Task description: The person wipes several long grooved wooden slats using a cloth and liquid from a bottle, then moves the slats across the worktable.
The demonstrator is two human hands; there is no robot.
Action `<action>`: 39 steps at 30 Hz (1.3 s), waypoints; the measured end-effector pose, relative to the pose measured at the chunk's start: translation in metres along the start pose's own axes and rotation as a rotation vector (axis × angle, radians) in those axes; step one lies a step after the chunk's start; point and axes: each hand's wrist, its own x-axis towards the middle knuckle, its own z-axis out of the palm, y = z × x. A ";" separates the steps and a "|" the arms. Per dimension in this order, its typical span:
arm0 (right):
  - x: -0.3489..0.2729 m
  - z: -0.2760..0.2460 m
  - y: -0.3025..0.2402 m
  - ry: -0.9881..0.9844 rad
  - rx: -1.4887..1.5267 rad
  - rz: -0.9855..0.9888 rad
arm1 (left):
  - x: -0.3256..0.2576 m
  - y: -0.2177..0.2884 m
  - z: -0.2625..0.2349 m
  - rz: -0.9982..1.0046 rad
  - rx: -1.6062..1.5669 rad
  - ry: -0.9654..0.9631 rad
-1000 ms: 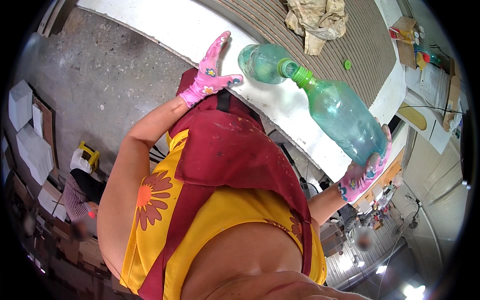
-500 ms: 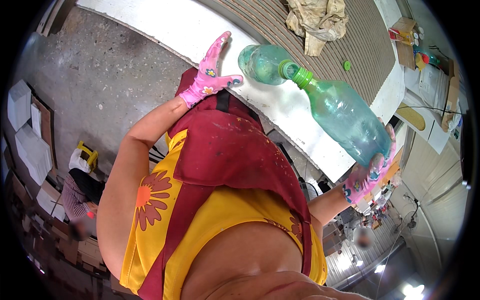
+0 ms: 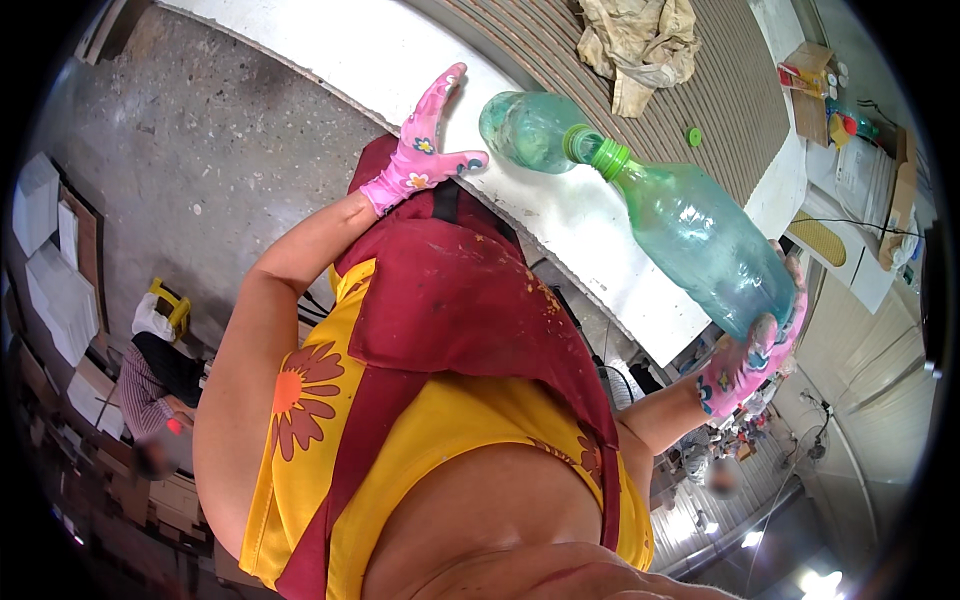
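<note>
My left hand (image 3: 424, 150), in a pink flowered glove, is open with thumb and fingers apart at the edge of the white board (image 3: 375, 62). It is beside a smaller translucent green bottle (image 3: 522, 130) on that board, without visibly gripping it. My right hand (image 3: 755, 355), in a matching glove, is closed round the base of a large green plastic bottle (image 3: 705, 235). The large bottle is tilted, its neck at the smaller bottle's uncapped mouth. Whether liquid passes between them I cannot tell. A green cap (image 3: 694, 137) lies on the ribbed panel (image 3: 735, 90).
A crumpled beige cloth (image 3: 645, 45) is on the ribbed panel. At the far right stands a cardboard box (image 3: 811, 118) with small containers. A person (image 3: 150, 400) is at the left, near a yellow-and-white item (image 3: 165, 310). Stacked white panels (image 3: 60, 305) stand further left.
My right hand has moved slightly right and down with the large bottle's base. The bottle's neck stays at the smaller bottle's mouth. My left hand has barely moved.
</note>
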 end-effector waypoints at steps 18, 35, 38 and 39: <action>0.029 0.004 -0.050 -0.249 -0.343 -0.311 | -0.001 -0.002 0.001 0.046 0.035 0.041; 0.048 0.049 -0.108 -0.456 -0.539 -0.515 | 0.001 0.001 0.002 0.037 0.028 0.053; 0.045 0.052 -0.111 -0.457 -0.540 -0.574 | 0.000 -0.002 0.003 0.066 0.020 0.056; 0.044 0.053 -0.112 -0.458 -0.526 -0.586 | 0.000 -0.002 0.003 0.059 0.019 0.056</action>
